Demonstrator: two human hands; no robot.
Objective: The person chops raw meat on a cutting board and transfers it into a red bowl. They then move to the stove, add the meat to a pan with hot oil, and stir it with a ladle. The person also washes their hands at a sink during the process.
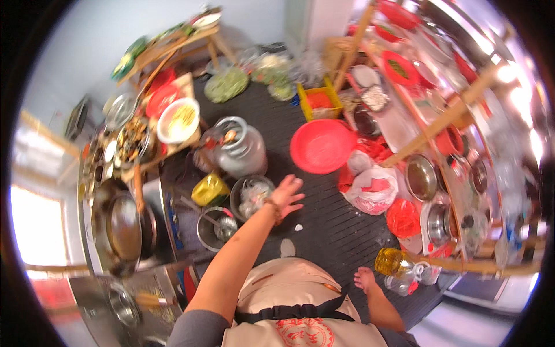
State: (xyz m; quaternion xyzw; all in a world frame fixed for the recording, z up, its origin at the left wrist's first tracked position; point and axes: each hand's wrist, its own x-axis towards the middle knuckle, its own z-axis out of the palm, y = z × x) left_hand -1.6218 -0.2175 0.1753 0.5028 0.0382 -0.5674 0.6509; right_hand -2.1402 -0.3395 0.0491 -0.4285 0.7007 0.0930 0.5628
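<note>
My left hand (287, 198) reaches out over the dark floor (323, 234), fingers spread and nothing in it. Just left of it, as seen from above, stands a dark bucket (236, 191) holding pale plastic bags (255, 197). A metal pot (203, 234) with a ladle (225, 227) inside sits beside the bucket, close to my forearm. Low at my right side hangs my right hand (365, 279), holding nothing, its fingers slightly apart. Nearest to it is a jug of yellow oil (392, 261). A large red plastic basin (323, 146) rests on the floor ahead.
On the left are a wok (123, 225) on a stove, a white bowl (164, 130) of yellowish food, and a grey gas cylinder (249, 152). A yellow oil jug (210, 190) stands near the bucket. Crowded wooden shelves (416, 134) line the right. Bagged vegetables (226, 84) lie at the back.
</note>
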